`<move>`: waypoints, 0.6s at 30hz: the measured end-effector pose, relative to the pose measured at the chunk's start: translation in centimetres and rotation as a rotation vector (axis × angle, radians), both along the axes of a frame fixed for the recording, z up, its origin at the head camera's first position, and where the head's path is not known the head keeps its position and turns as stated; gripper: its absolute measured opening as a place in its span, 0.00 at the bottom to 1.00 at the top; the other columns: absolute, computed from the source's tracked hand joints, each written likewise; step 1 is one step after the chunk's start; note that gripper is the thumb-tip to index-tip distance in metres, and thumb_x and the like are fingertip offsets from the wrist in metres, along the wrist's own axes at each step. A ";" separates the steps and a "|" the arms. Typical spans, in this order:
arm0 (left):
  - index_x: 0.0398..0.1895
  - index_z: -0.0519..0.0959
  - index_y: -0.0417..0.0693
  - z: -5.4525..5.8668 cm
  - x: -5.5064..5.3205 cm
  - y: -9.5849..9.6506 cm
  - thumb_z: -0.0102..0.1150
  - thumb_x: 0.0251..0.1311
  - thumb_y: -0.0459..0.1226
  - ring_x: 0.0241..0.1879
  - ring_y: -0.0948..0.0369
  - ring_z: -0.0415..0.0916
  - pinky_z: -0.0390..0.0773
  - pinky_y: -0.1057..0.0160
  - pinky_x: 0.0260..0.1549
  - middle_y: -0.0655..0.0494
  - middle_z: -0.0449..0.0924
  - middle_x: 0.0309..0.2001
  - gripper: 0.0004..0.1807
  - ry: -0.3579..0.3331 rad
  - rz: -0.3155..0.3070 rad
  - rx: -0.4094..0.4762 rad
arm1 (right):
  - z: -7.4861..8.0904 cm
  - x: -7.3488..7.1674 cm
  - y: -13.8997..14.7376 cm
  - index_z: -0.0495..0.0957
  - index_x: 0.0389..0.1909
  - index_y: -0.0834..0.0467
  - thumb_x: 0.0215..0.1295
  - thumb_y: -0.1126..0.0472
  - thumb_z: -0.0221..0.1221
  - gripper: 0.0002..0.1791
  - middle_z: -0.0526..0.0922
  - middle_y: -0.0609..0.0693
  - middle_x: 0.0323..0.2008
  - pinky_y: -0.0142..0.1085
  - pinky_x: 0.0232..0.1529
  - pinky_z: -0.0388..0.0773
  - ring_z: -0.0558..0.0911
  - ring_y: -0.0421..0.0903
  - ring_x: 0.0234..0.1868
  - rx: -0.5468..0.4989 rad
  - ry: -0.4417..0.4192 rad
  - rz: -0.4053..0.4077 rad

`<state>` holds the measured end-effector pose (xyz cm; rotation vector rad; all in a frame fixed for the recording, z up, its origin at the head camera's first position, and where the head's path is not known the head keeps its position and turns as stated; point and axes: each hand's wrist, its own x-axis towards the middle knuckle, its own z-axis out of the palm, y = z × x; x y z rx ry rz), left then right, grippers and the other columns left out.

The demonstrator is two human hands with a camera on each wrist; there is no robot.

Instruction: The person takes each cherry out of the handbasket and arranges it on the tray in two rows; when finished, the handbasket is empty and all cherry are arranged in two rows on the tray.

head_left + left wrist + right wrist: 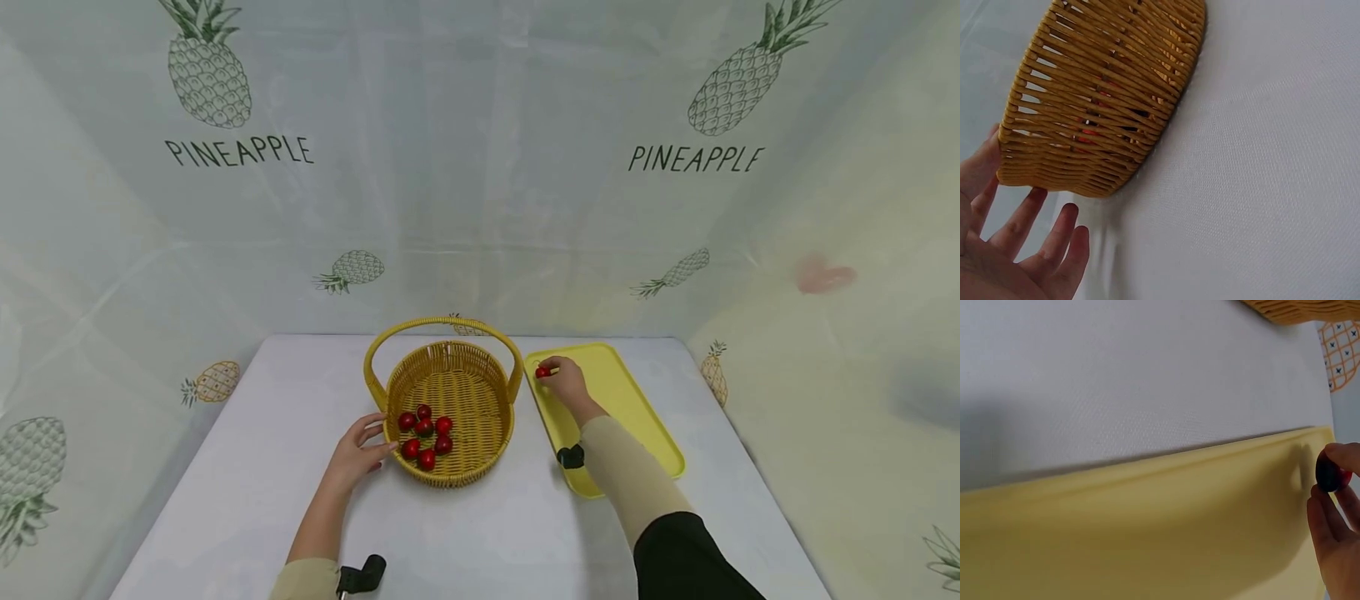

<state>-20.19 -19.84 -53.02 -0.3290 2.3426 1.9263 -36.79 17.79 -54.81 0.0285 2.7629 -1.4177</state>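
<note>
dark red cherry (1330,474) in the right hand (1341,553), near one yellow tray (1147,519) corner

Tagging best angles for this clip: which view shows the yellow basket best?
The head view: the basket is uncropped from above, handle included. The left wrist view shows its woven side, cut off at the top; the right wrist view, only a sliver at top right.

I record woven basket (480,417), ribbed strands with low sheen, cherries (424,427) glossy and smooth, tray (615,379) smooth and plastic-looking, tablecloth (247,483) matt, finely textured, pineapple-print wall sheet (480,183) creased, faintly shiny
</note>
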 end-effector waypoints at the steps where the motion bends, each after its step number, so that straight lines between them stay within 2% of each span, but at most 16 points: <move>1: 0.65 0.68 0.44 0.0 0.0 0.0 0.66 0.58 0.29 0.47 0.49 0.80 0.79 0.49 0.39 0.33 0.68 0.63 0.31 0.000 -0.002 0.000 | -0.1 -0.1 0.0 0.80 0.47 0.65 0.59 0.69 0.67 0.15 0.80 0.61 0.48 0.43 0.43 0.79 0.80 0.57 0.47 0.005 0.001 0.002; 5: 0.65 0.69 0.45 -0.4 0.0 0.1 0.67 0.58 0.30 0.46 0.51 0.80 0.79 0.50 0.38 0.34 0.69 0.63 0.30 0.001 0.000 -0.006 | -0.6 -0.2 0.1 0.80 0.47 0.66 0.59 0.70 0.67 0.15 0.80 0.62 0.48 0.44 0.44 0.79 0.79 0.57 0.47 0.006 0.004 0.002; 18: 0.64 0.69 0.44 -0.2 -0.1 0.1 0.66 0.58 0.28 0.45 0.49 0.81 0.79 0.51 0.37 0.33 0.70 0.62 0.30 0.006 0.017 -0.008 | -0.6 -0.7 -0.4 0.81 0.47 0.65 0.59 0.70 0.66 0.14 0.80 0.61 0.48 0.43 0.44 0.77 0.77 0.54 0.46 0.050 0.001 0.000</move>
